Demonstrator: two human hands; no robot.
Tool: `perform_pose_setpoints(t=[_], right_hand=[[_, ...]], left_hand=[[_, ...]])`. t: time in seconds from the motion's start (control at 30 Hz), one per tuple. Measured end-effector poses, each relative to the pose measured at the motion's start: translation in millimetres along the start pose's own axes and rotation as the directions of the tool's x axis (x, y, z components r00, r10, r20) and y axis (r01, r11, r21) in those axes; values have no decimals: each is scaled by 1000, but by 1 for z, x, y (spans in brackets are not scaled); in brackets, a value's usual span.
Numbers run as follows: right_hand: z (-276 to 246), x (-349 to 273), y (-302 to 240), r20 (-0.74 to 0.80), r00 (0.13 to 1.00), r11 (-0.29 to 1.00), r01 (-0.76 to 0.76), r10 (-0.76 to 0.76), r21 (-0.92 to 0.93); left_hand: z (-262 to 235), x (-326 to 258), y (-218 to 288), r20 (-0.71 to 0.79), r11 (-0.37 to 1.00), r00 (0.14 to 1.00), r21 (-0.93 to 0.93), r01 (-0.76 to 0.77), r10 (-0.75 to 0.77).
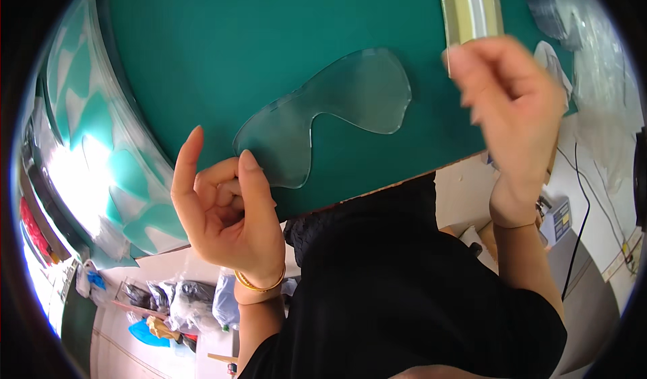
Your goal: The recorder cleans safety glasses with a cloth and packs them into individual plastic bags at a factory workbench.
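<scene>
A clear, goggle-shaped plastic lens [337,113] hangs over the green table top [222,49]. My left hand [226,210] pinches the lens's lower left edge between thumb and bent fingers, with the index finger pointing up. My right hand [512,103], blurred, is raised at the right with its fingers curled. Its fingertips touch the lower end of a clear and yellowish strip [470,8] that runs up out of view. A gold bangle [259,286] sits on my left wrist.
Stacked clear lens sheets [101,143] curve along the table's left edge. More clear plastic pieces [586,35] lie at the far right. Bags [182,298] lie on the floor below, and a black cable [579,217] and a small device [558,218] sit at the right.
</scene>
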State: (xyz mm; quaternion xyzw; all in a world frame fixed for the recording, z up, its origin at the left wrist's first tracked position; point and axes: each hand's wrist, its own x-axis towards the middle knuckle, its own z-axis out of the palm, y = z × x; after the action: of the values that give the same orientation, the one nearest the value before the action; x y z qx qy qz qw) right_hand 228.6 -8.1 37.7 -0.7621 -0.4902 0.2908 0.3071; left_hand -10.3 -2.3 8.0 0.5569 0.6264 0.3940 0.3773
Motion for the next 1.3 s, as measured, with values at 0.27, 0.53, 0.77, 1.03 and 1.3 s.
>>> perform_pose_setpoints(t=[0.27,0.53,0.77,1.03,1.3], right_hand=[[-22,30,-17,-190,974,967,-161,123,-199],[22,-13,-29,-100,904,884,376,-416,-279],[-3,-7,-52,42,994,897,108,-100,-428],[-7,-12,-26,87,996,989,-3,16,-149],[25,-7,-13,23,975,970,224,-223,-97]], left_hand=[[10,0,-4,-15,996,1000,-87,-10,9],[8,0,-9,-18,992,999,-119,-52,50],[5,0,-7,-27,997,998,-62,-53,51],[5,-1,-8,-24,997,998,-64,-51,49],[5,-1,-4,-7,997,999,-63,-33,32]])
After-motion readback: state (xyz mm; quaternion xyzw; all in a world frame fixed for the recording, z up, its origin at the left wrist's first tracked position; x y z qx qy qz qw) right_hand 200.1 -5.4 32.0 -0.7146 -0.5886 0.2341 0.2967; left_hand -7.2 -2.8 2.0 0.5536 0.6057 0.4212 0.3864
